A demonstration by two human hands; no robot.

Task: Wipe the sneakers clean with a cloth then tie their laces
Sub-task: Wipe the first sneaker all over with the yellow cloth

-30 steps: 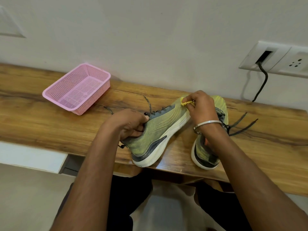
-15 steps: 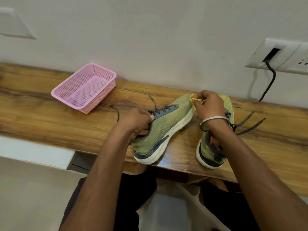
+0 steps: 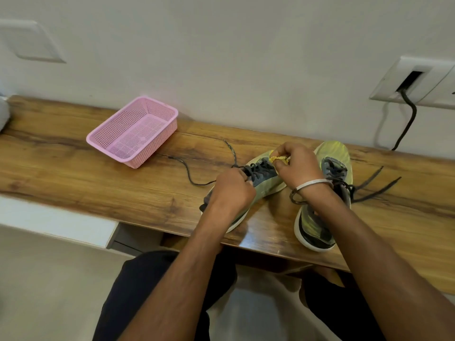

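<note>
Two yellow-green sneakers with dark laces lie on the wooden shelf point(image 3: 98, 183). The left sneaker point(image 3: 267, 182) points away to the right, and my left hand point(image 3: 231, 190) grips it around the collar. My right hand point(image 3: 298, 166) pinches a small bunched yellow cloth point(image 3: 277, 159) against that sneaker's toe area. The right sneaker point(image 3: 330, 193) stands just to the right, partly hidden behind my right wrist, its laces point(image 3: 376, 183) loose and trailing to the right. The left sneaker's untied laces point(image 3: 189, 173) trail leftward over the wood.
A pink perforated plastic basket point(image 3: 134, 130) sits at the back left of the shelf near the wall. A wall socket point(image 3: 416, 81) with a black cable point(image 3: 406, 124) hangs above the shelf's right end. My dark-clothed legs are below the shelf edge.
The view has swung so everything sits further right. My right hand with the cloth has moved back from the toe tip toward the laces. My left hand keeps its grip.
</note>
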